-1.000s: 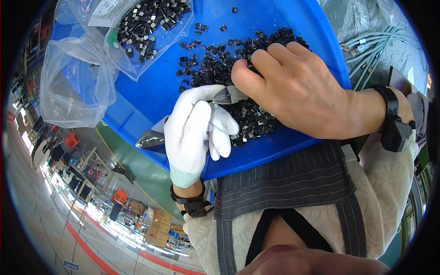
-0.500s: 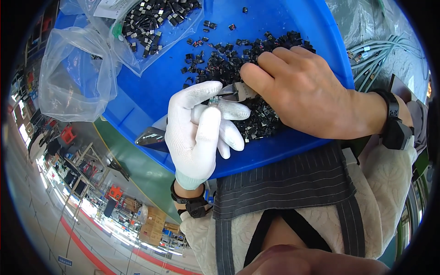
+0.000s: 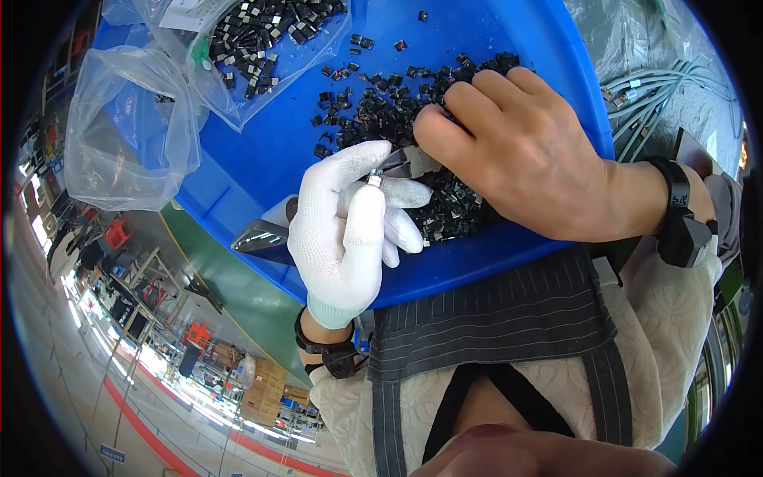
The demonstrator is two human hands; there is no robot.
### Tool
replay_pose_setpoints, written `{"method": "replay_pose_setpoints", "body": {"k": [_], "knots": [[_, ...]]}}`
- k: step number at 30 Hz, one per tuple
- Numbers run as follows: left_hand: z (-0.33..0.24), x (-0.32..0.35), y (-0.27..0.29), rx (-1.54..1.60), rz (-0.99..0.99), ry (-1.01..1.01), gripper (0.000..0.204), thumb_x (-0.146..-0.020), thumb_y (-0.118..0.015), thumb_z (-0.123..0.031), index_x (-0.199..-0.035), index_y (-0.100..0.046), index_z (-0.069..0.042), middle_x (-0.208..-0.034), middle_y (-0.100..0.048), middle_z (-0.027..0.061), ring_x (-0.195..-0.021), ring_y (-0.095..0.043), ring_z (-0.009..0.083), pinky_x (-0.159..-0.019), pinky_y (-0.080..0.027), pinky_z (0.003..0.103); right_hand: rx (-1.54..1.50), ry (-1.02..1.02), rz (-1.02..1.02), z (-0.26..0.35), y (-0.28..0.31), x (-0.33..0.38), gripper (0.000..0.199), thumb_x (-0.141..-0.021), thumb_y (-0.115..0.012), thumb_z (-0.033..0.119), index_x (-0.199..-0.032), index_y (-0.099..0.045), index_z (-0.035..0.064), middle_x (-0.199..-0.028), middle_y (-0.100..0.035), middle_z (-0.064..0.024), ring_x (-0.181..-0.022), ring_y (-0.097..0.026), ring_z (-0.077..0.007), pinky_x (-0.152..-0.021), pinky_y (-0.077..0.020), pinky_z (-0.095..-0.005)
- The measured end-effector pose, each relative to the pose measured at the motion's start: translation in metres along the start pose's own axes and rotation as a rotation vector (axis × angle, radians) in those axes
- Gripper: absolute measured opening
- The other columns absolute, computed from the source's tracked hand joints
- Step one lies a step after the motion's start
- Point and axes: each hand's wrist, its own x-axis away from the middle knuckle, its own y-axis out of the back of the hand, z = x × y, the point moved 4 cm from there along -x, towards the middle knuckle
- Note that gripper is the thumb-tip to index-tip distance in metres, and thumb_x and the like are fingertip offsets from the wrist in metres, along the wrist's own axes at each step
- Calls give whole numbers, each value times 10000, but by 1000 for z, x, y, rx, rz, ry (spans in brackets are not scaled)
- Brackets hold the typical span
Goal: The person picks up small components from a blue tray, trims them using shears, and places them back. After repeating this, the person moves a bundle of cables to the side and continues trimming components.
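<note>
In a white glove, my left hand (image 3: 338, 226) pinches a small silver connector (image 3: 373, 180) between thumb and index finger; the other fingers curl beneath it. My bare right hand (image 3: 509, 155) is closed around a metal tool (image 3: 409, 163) with narrow dark jaws and a beige, tape-like wrap. Its tip meets the connector or lies just beside it; I cannot tell which. The tool's rear end is hidden in my right fist. Below both hands, a heap of small black plastic pieces (image 3: 453, 207) lies in a blue tray (image 3: 262, 151).
A clear plastic bag (image 3: 131, 135) lies over the tray's left side, with many black-and-silver connectors (image 3: 266, 40) at its open part. A dark shiny object (image 3: 261, 237) sits at the tray's near-left edge. Coiled grey cables (image 3: 668, 99) lie to the right of the tray.
The connector between my left fingertips shows more of its silver face, and the left hand has shifted slightly. My right hand has moved slightly up and left with the tool.
</note>
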Motion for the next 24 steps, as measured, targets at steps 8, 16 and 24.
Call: {"method": "replay_pose_setpoints", "body": {"k": [8,16,24], "knots": [[5,1,1,-47,4,-29,278,-965,-394,-104,-1204,-450,25,-849,-662,181,-587,-624,120,-462,-448,185,101,-25,55,8,-3,1,191,-688,-591,100,-864,-533,52,-699,-454,-40,-651,-498,-169,-565,-399,-297],[9,1,2,-66,-4,-20,257,-964,-393,-99,-1181,-456,25,-818,-660,178,-573,-630,133,-463,-470,199,89,-9,94,13,-8,1,203,-702,-582,100,-887,-528,37,-676,-455,-41,-642,-505,-173,-554,-400,-289],[10,0,12,20,-5,-58,249,-957,-386,-80,-1166,-460,35,-796,-658,187,-550,-630,153,-433,-464,204,111,2,91,16,-9,-5,197,-705,-581,101,-882,-530,32,-660,-448,-33,-617,-508,-159,-537,-407,-274]]}}
